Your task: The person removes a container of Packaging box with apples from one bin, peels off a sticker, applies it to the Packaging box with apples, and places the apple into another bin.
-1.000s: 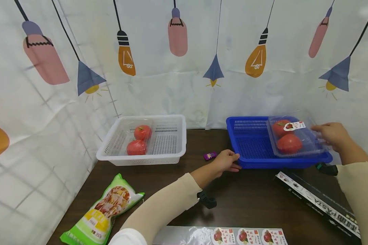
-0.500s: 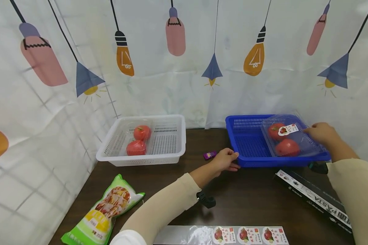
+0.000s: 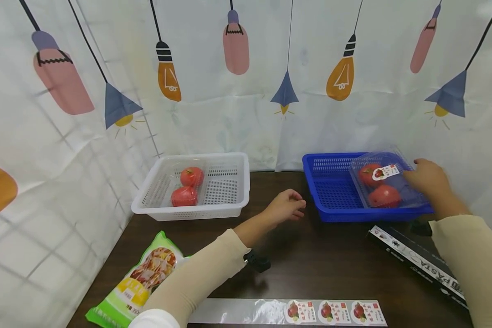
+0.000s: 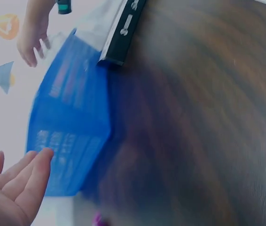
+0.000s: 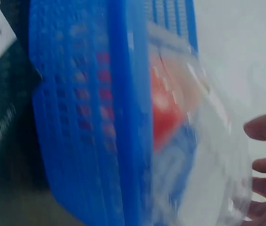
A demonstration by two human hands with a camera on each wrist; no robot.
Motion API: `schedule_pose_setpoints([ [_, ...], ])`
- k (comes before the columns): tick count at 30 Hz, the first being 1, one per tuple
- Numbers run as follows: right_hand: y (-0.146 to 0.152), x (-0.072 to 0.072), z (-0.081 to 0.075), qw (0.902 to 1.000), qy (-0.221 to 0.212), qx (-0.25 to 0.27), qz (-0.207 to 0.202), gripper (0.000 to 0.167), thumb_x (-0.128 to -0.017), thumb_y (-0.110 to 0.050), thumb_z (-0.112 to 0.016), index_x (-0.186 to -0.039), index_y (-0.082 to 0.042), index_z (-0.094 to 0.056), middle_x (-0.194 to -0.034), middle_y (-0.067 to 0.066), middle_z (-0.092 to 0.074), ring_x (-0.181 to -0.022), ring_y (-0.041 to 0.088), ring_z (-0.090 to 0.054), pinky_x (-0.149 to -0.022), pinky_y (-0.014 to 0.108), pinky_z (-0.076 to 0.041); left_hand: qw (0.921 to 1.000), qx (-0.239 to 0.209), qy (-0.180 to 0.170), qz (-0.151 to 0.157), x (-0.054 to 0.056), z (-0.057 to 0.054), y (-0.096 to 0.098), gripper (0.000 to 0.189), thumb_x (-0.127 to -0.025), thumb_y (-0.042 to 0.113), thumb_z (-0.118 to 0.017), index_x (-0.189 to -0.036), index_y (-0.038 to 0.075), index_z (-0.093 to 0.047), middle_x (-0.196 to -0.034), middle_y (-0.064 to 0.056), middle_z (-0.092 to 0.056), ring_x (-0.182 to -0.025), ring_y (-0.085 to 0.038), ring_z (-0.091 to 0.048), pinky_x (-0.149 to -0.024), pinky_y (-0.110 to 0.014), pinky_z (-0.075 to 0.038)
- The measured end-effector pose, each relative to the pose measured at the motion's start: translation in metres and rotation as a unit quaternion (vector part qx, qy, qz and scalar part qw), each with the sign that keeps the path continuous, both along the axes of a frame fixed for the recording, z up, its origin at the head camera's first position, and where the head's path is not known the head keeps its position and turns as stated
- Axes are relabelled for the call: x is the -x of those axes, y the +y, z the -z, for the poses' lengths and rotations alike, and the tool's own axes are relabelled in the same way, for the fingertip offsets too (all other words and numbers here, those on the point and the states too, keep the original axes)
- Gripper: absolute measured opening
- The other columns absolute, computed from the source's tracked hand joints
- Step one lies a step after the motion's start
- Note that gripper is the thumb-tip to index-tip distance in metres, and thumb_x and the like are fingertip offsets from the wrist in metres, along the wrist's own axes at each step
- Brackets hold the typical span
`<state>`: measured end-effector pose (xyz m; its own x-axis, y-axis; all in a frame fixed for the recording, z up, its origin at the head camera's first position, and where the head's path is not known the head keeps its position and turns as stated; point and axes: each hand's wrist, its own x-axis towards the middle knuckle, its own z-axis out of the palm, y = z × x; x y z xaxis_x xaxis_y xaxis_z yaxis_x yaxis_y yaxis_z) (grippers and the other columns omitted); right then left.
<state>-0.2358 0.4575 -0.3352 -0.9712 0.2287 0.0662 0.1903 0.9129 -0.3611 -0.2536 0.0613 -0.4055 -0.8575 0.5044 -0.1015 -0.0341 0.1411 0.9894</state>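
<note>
- Head view: the left hand point(image 3: 286, 207) is released, its fingers loose with nothing between them, just left of the blue basket point(image 3: 332, 187) and apart from it.
- The right hand point(image 3: 428, 180) is beside the right edge of the clear box point(image 3: 402, 187); in the right wrist view its fingers are spread and not clenched round anything, though whether a fingertip touches the plastic cannot be told.
- The clear box is in the right part of the blue basket, with its right side reaching past the rim.
- Two red fruits point(image 3: 384, 197) show inside the clear box, and a white label point(image 3: 386, 172) is stuck on its top.
- To the left, the white basket point(image 3: 239, 207) holds another see-through pack point(image 3: 184, 197) of red fruit, in its left half.
- On the dark counter point(image 3: 332, 255), a black pasta box point(image 3: 418, 259) lies slanted in front of the blue basket.
- A green food bag point(image 3: 123, 291) lies at the left, partly behind the left sleeve point(image 3: 205, 273).
- A silvery strip point(image 3: 238, 311) with three stickers point(image 3: 332, 312) lies along the near edge.
</note>
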Motion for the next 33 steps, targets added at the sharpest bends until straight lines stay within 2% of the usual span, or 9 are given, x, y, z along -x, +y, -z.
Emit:
schedule_pose_setpoints([
  [3, -0.024, 0.007, 0.002, 0.9990, 0.037, -0.020, -0.017, 0.064, -0.094, -0.027, -0.052, -0.131, 0.023, -0.035, -0.126, 0.045, -0.037, -0.116, 0.062, -0.034, -0.096, 0.070, -0.029, 0.9959, 0.052, 0.071, 0.019, 0.004, -0.011, -0.022, 0.016, -0.097, 0.016, -0.062, -0.107, 0.004, -0.057, -0.095, -0.006, -0.068, -0.088, -0.032, -0.069, -0.075, -0.043, -0.056],
  [6, -0.053, 0.014, 0.005, 0.9964, 0.058, -0.027, -0.055, 0.061, -0.093, -0.025, -0.053, -0.131, 0.021, -0.039, -0.129, 0.043, -0.038, -0.118, 0.059, -0.035, -0.098, 0.068, -0.029, 0.9822, 0.103, 0.151, 0.042, 0.010, -0.024, -0.046, 0.015, -0.098, 0.020, -0.061, -0.107, 0.008, -0.060, -0.093, -0.003, -0.068, -0.085, -0.027, -0.068, -0.074, -0.041, -0.057],
  [9, -0.082, 0.022, 0.007, 0.9929, 0.053, -0.035, -0.101, 0.059, -0.094, -0.024, -0.051, -0.133, 0.019, -0.040, -0.133, 0.041, -0.039, -0.121, 0.058, -0.035, -0.098, 0.066, -0.030, 0.9767, 0.103, 0.178, 0.061, 0.017, -0.037, -0.072, 0.018, -0.098, 0.022, -0.060, -0.109, 0.008, -0.062, -0.096, -0.003, -0.068, -0.088, -0.028, -0.068, -0.075, -0.041, -0.056],
  [12, -0.113, 0.030, 0.008, 0.9890, 0.036, -0.043, -0.137, 0.059, -0.096, -0.023, -0.050, -0.137, 0.017, -0.037, -0.138, 0.039, -0.036, -0.126, 0.055, -0.033, -0.101, 0.065, -0.028, 0.9764, 0.096, 0.185, 0.056, 0.021, -0.048, -0.101, 0.023, -0.098, 0.022, -0.060, -0.112, 0.004, -0.062, -0.100, -0.006, -0.068, -0.092, -0.029, -0.068, -0.078, -0.039, -0.056],
  [16, -0.154, 0.037, 0.012, 0.9848, 0.032, -0.034, -0.167, 0.058, -0.097, -0.023, -0.053, -0.140, 0.014, -0.037, -0.141, 0.035, -0.037, -0.130, 0.051, -0.033, -0.106, 0.062, -0.026, 0.9656, 0.130, 0.225, 0.011, 0.024, -0.054, -0.141, 0.023, -0.097, 0.020, -0.061, -0.111, 0.001, -0.062, -0.100, -0.011, -0.068, -0.093, -0.029, -0.066, -0.078, -0.039, -0.055],
  [22, -0.205, 0.044, 0.020, 0.9823, 0.044, 0.026, -0.180, 0.054, -0.098, -0.023, -0.054, -0.141, 0.006, -0.042, -0.142, 0.027, -0.043, -0.132, 0.045, -0.037, -0.106, 0.058, -0.029, 0.9348, 0.209, 0.275, -0.082, 0.021, -0.049, -0.203, 0.022, -0.096, 0.022, -0.063, -0.110, 0.005, -0.064, -0.103, -0.008, -0.068, -0.097, -0.023, -0.065, -0.085, -0.043, -0.052],
  [27, -0.241, 0.050, 0.029, 0.9784, 0.039, 0.044, -0.198, 0.052, -0.099, -0.027, -0.056, -0.143, -0.001, -0.045, -0.144, 0.021, -0.044, -0.130, 0.040, -0.041, -0.104, 0.056, -0.034, 0.9122, 0.235, 0.306, -0.139, 0.030, -0.047, -0.246, 0.024, -0.097, 0.019, -0.062, -0.114, 0.002, -0.062, -0.111, -0.014, -0.066, -0.105, -0.031, -0.062, -0.090, -0.049, -0.049],
  [30, -0.267, 0.055, 0.036, 0.9725, 0.050, 0.052, -0.221, 0.051, -0.098, -0.029, -0.058, -0.141, -0.003, -0.048, -0.142, 0.018, -0.048, -0.129, 0.037, -0.045, -0.104, 0.053, -0.036, 0.8885, 0.278, 0.320, -0.177, 0.035, -0.048, -0.273, 0.034, -0.098, 0.024, -0.058, -0.123, 0.001, -0.057, -0.123, -0.018, -0.061, -0.115, -0.037, -0.055, -0.096, -0.053, -0.043],
  [33, -0.295, 0.057, 0.045, 0.9620, 0.060, 0.084, -0.253, 0.051, -0.097, -0.032, -0.060, -0.139, -0.006, -0.051, -0.140, 0.014, -0.051, -0.129, 0.034, -0.046, -0.104, 0.051, -0.038, 0.8644, 0.326, 0.308, -0.227, 0.039, -0.047, -0.302, 0.046, -0.098, 0.028, -0.056, -0.133, 0.000, -0.048, -0.134, -0.022, -0.053, -0.123, -0.043, -0.047, -0.099, -0.058, -0.038],
])
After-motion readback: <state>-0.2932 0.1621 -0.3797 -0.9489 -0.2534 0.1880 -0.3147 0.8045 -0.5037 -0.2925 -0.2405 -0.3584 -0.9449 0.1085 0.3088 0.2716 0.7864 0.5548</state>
